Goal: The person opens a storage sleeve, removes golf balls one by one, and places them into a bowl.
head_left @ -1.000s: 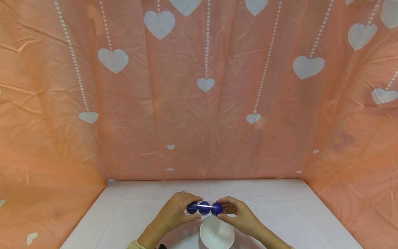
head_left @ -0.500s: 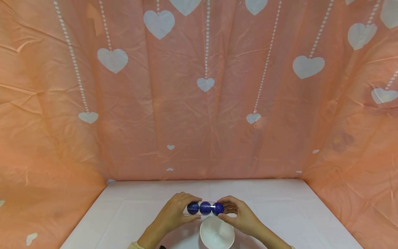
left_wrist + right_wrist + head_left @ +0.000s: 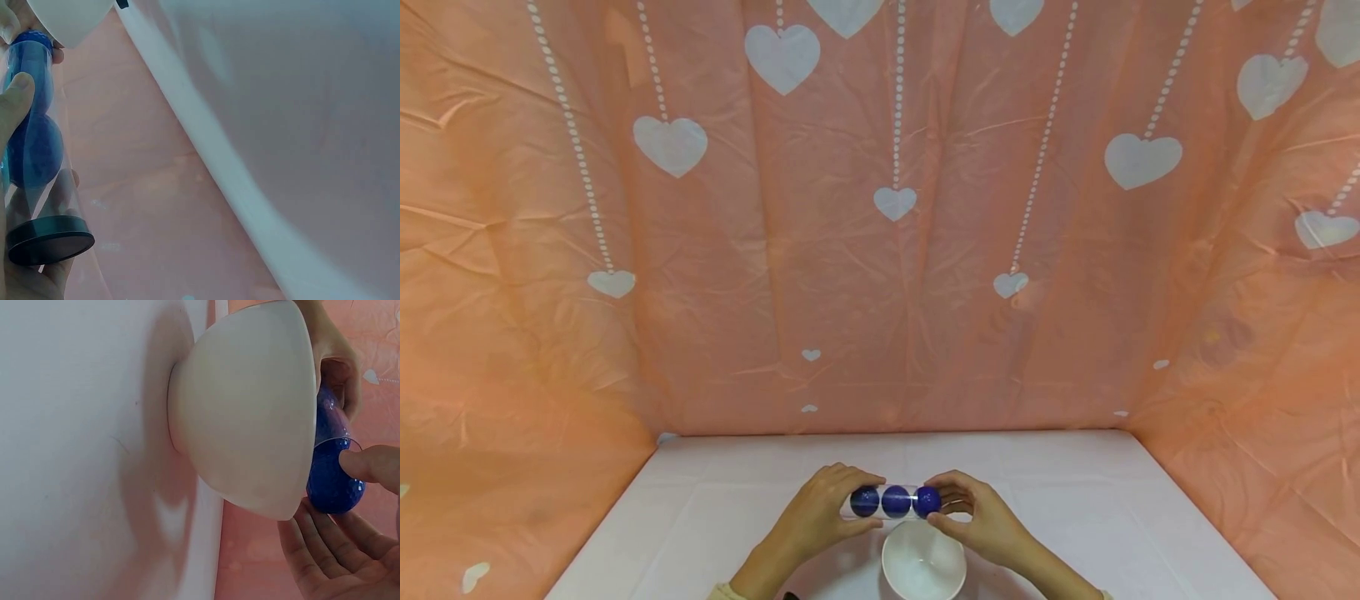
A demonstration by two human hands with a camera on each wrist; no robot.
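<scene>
A clear plastic tube [image 3: 62, 203] with a black end cap [image 3: 50, 240] lies level in the head view, with three blue balls in a row along it. My left hand [image 3: 823, 504] grips its capped end, thumb below and fingers over the top. At the other end, my right hand [image 3: 985, 517] pinches the end blue ball [image 3: 927, 501] between thumb and fingers. That ball bulges out past the tube's rim in the right wrist view, with the thumb [image 3: 369, 464] on it. Just below stands a white bowl [image 3: 924, 567], close under the tube's right end.
A white-covered table [image 3: 700, 500] spreads around the hands. Peach sheeting with white hearts [image 3: 880, 317] hangs behind and at both sides. A small dark object [image 3: 791, 596] shows at the bottom edge by the left forearm.
The end ball has shifted slightly right and sticks farther out of the tube, the right hand moving right with it. The left hand stays nearly still; the bowl has not moved.
</scene>
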